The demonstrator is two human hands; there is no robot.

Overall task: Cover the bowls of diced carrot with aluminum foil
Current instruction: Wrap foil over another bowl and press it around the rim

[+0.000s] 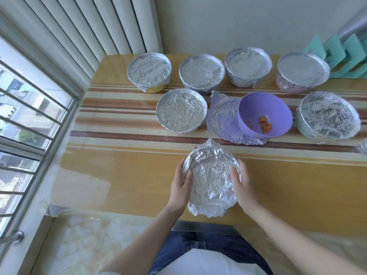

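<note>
The near bowl (211,179) is at the near centre of the table (129,175), directly in front of the person, with its mouth and walls hidden under crumpled foil. Whether it rests on the table or is slightly lifted cannot be determined. The left hand (181,183) grips its left side and the right hand (243,183) grips its right side, each with the thumb on the top surface and the fingers curled round the wall. The step in hand appears to be sealing the cover. To do it well, the person should press the foil skirt (208,212) inward below the rim, working round the circumference, since the near and far edges flare loosely. Pressure belongs on the wall, not on the flat top, which would probably dent or tear. Six covered bowls (181,111) stand farther back. Between them, right of centre, the purple bowl (266,114) lies tilted and uncovered on a loose foil sheet (222,116), with diced carrot (265,124) inside. It likely remains to be done.
</note>
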